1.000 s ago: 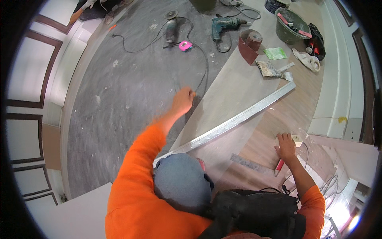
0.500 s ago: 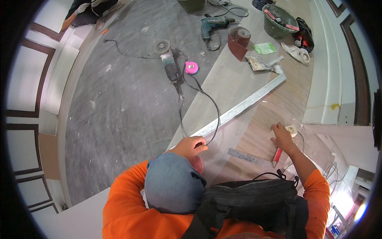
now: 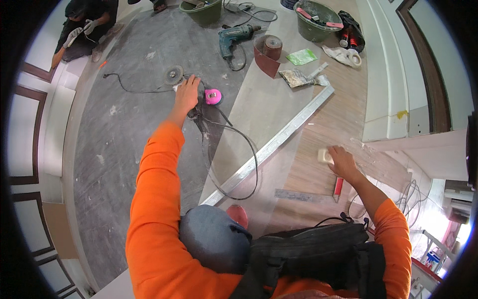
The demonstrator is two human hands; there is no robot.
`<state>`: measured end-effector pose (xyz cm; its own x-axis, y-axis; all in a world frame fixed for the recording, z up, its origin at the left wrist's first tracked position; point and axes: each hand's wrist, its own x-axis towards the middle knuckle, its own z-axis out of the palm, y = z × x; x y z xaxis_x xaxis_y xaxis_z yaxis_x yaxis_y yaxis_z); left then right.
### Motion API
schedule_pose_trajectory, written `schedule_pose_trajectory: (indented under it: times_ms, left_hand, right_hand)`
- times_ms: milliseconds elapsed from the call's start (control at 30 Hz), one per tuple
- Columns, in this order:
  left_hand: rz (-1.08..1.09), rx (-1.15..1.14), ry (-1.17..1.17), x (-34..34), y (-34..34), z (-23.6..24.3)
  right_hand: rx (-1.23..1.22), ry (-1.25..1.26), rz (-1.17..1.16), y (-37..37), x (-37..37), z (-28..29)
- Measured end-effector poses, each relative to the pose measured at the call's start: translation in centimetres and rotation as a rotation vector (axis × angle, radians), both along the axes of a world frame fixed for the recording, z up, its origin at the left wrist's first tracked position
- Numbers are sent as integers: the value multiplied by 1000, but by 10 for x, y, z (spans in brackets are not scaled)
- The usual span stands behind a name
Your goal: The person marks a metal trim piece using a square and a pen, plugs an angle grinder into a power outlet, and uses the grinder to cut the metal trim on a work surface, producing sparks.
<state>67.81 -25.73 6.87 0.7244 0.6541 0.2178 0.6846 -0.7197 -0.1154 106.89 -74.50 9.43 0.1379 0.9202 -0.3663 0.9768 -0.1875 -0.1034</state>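
Presently the left hand [image 3: 186, 95] gripped the angle grinder [image 3: 175, 77]; the right hand [image 3: 342, 160] lay open, flat on the wooden board [image 3: 318, 134].

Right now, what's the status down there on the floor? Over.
Left hand gripping the angle grinder on the grey floor. Right hand resting on a small white block. Pink tape measure and the black cord lie close by.

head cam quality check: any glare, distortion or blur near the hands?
Head view: strong fisheye, the long metal rail bows and a black vignette rings the frame; blown-out glare at lower right by the cables; left hand on the angle grinder and right hand on the pale block both read sharp, with soft, even light on the floor.
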Motion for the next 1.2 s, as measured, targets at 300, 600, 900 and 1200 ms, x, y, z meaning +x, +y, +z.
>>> schedule_pose_trajectory:
  times_ms: [300,600,900,1200]
  left_hand:
    - [263,34,247,15,32,-21]
    - [57,-153,185,-31,-38,54]
    - [-560,-452,-414,25,-267,167]
    - [-353,-582,-154,-71,-218,99]
  right_hand:
    - [126,244,-20,31,-46,32]
    - [111,491,-264,28,-14,51]
    - [478,637,284,98,-144,140]
    - [123,694,-16,-9,-25,137]
